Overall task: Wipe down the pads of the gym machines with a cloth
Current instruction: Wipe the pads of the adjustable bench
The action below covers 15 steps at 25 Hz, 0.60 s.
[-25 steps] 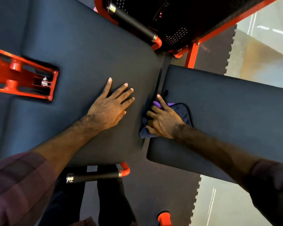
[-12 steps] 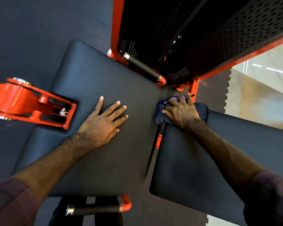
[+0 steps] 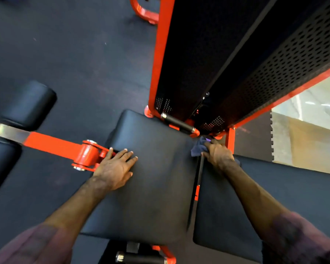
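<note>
A black seat pad (image 3: 156,187) fills the middle of the head view, with a second black pad (image 3: 274,197) to its right across a narrow gap. My left hand (image 3: 115,165) lies flat on the seat pad's left side, fingers spread, beside an orange pivot arm (image 3: 65,147). My right hand (image 3: 218,154) grips a dark blue cloth (image 3: 197,148) at the far end of the gap, by the pads' far corners. Most of the cloth is hidden under the hand.
An orange-framed weight stack with perforated black panels (image 3: 246,60) rises just beyond the pads. A black handle (image 3: 177,122) sits at its base, another handle (image 3: 141,259) near my legs. Two black roller pads (image 3: 29,103) hang on the arm at left. The dark rubber floor (image 3: 74,54) surrounds the machine.
My right hand has slid the cloth along the gap toward the weight stack. My left hand has shifted left on the seat pad to the orange pivot. The view has pulled back.
</note>
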Tool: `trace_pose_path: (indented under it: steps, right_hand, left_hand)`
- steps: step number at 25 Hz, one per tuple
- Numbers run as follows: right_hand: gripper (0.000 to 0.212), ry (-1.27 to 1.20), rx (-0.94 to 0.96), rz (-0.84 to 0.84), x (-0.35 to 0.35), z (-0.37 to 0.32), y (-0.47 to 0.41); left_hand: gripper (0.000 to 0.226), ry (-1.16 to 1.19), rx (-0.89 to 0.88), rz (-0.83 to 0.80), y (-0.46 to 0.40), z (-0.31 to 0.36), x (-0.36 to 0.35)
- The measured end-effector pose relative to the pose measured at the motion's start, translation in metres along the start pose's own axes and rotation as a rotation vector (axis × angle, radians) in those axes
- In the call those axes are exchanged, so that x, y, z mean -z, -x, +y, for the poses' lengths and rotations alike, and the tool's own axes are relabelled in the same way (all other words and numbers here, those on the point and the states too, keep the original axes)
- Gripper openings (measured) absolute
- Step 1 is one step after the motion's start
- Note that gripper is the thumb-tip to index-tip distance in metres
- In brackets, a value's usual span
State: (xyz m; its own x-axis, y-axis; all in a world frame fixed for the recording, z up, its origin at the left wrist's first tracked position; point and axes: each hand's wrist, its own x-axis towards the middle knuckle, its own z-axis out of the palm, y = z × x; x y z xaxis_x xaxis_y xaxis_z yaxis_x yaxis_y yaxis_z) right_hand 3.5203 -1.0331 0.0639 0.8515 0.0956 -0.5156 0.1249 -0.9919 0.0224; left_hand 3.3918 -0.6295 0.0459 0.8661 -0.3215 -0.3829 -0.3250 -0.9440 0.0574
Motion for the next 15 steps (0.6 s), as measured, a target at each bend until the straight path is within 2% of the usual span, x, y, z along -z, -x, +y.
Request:
trace_pose_path:
  steps: [3,7,10,15]
  right_hand:
    - [0.046,-0.179,0.067,0.019,0.011,-0.045,0.02]
    - [0.05,-0.41,0.207,0.14,0.081,-0.146,0.074]
    - [0.047,-0.484,0.301,0.249,0.129,-0.219,0.094]
    - [0.043,-0.533,0.343,0.449,0.206,-0.353,0.122]
  left_hand:
    - [0.061,0.031,0.028,-0.034,0.03,-0.028,0.068]
    - [0.062,-0.009,0.065,0.09,0.077,-0.09,0.157]
    - [0.061,0.025,0.114,0.167,0.107,-0.146,0.206]
    - [0.061,0.033,0.153,0.287,0.185,-0.265,0.259]
